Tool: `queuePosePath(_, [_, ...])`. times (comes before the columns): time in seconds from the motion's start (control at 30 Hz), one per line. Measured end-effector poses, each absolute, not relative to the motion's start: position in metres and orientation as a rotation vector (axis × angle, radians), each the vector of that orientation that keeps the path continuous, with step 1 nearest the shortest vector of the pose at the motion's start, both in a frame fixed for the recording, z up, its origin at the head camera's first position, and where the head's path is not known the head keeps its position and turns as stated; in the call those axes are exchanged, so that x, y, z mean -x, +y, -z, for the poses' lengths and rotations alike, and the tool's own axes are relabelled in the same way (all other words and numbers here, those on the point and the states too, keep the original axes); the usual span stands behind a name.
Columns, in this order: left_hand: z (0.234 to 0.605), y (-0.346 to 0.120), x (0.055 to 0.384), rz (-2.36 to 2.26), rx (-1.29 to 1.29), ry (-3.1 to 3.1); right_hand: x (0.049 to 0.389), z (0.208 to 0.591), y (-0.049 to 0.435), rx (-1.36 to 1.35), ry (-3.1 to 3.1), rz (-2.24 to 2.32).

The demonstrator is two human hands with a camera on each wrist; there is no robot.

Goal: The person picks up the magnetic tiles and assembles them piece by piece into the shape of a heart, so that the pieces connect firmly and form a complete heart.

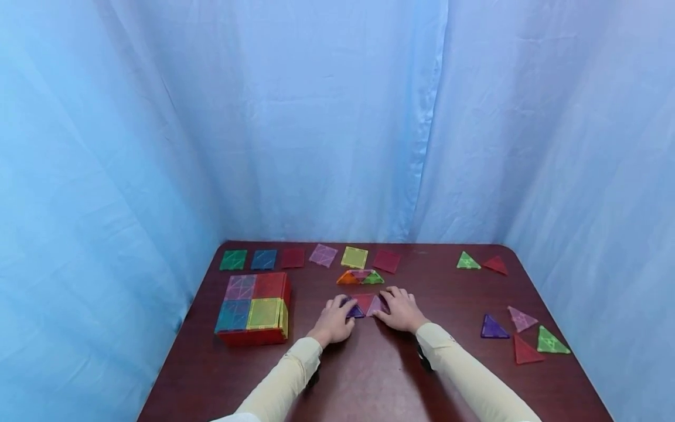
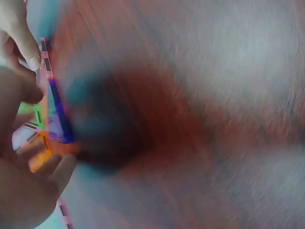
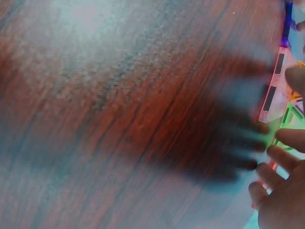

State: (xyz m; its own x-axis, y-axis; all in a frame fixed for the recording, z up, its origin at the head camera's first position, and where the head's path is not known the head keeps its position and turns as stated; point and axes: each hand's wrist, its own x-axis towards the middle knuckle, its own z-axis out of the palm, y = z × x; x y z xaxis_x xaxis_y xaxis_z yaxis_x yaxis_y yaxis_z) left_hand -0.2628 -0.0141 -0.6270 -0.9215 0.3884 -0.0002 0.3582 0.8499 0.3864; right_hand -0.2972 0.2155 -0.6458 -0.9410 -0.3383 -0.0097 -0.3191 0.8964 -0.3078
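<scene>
Between the two hands a row of see-through triangle tiles lies edge to edge: a purple triangle tile (image 1: 355,312), a red triangle tile (image 1: 364,300) and a pink triangle tile (image 1: 375,305). My left hand (image 1: 334,321) holds the purple tile at the row's left end, thumb on the near side and fingers beyond. At the other end my right hand (image 1: 403,310) holds the pink tile the same way. Both wrist views show the row's near edge, purple (image 2: 59,114) beside pink (image 3: 274,90); the hands partly cover it.
Just behind stands a joined orange, pink and green strip (image 1: 361,277). Several square tiles, among them a yellow one (image 1: 354,257), line the table's far edge. A stacked tile block (image 1: 269,285) sits at left. Loose triangles, including a purple one (image 1: 493,327), lie at right.
</scene>
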Motion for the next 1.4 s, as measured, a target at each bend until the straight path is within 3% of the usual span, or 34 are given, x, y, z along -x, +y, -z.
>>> queuePosePath(0.2, [0.636, -0.011, 0.264, -0.729, -0.370, 3.004, 0.290, 0.651, 0.216, 0.544, 3.041, 0.497])
queuePosePath(0.73, [0.635, -0.019, 0.281, -1.165, -0.337, 3.003, 0.300, 0.642, 0.205, 0.406, 2.939, 1.222])
queuePosePath(1.0, [0.634, -0.020, 0.282, -1.190, -0.452, 3.114, 0.301, 0.641, 0.202, 0.390, 3.007, 1.194])
queuePosePath(1.4, [0.641, -0.016, 0.267, -1.308, -0.330, 3.177, 0.297, 0.653, 0.210, 0.363, 3.048, 1.168])
